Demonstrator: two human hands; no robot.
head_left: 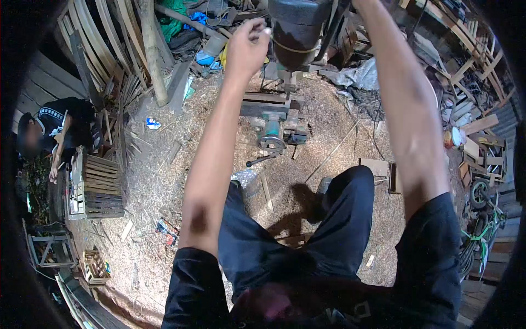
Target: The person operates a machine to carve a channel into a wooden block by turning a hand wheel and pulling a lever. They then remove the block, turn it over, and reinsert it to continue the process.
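Observation:
My left hand [249, 49] is raised at the left side of a dark, bucket-shaped machine head [296, 33]. Its fingers are half curled with a gap to the thumb, and nothing shows between them. My right forearm [408, 93] stretches up past the right of the machine, and the hand lies beyond the top edge. A thin yellowish band [296, 50] runs around the dark head. Below it sits a metal machine table [264, 107] with a green slide and a round handwheel [272, 143]. A lever with a black knob [250, 164] sticks out toward me.
Wood shavings [159, 181] cover the floor. At the left a person [60, 126] sits by a slatted wooden crate [101, 186]. A wooden post [153, 55] and planks stand at the back left. A green bicycle [485, 225] and wood scraps lie along the right wall.

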